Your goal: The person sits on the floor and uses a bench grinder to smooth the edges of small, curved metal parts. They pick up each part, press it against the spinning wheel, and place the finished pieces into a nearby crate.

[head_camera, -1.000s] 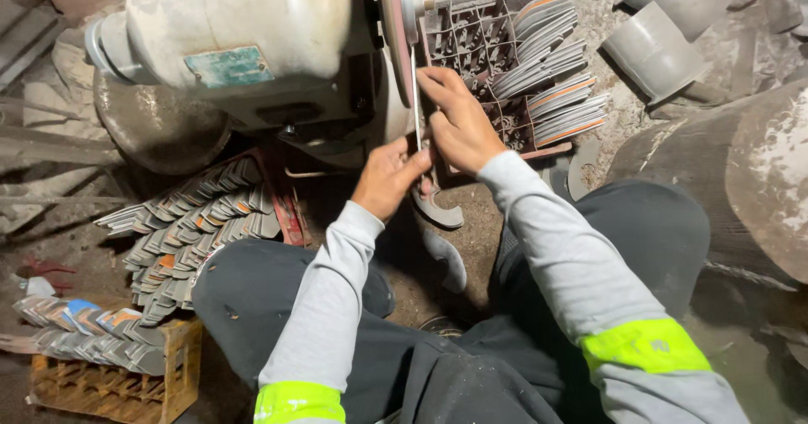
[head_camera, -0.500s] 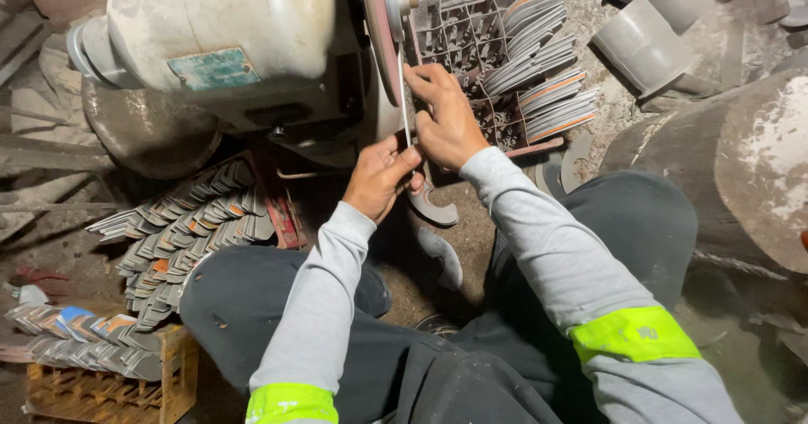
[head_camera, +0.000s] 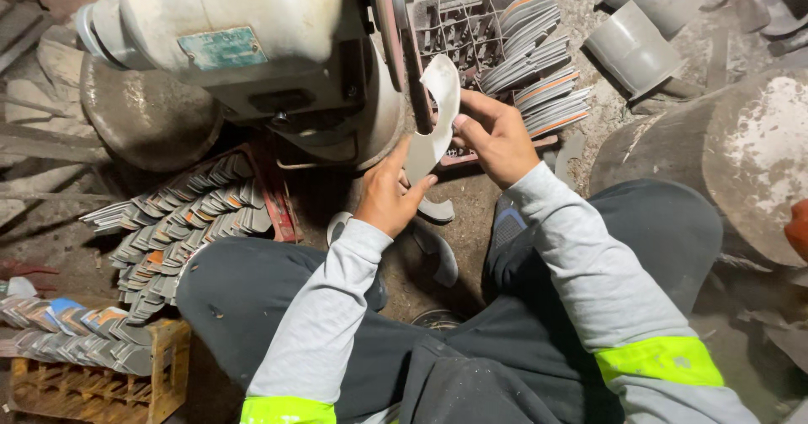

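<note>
Your left hand (head_camera: 389, 193) and right hand (head_camera: 497, 134) both pinch the curved metal piece (head_camera: 433, 117) against the grinding wheel (head_camera: 389, 12); fingers pressed tight. It looks thin, stiff and sharp; hold its ends.

Grinder wheel (head_camera: 389, 20) blocks ahead; crate (head_camera: 471, 29) right.

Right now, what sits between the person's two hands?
In the head view, a curved pale metal blade spans the gap: the left hand grips its lower end, the right hand its upper part, beside the grinding wheel.
</note>
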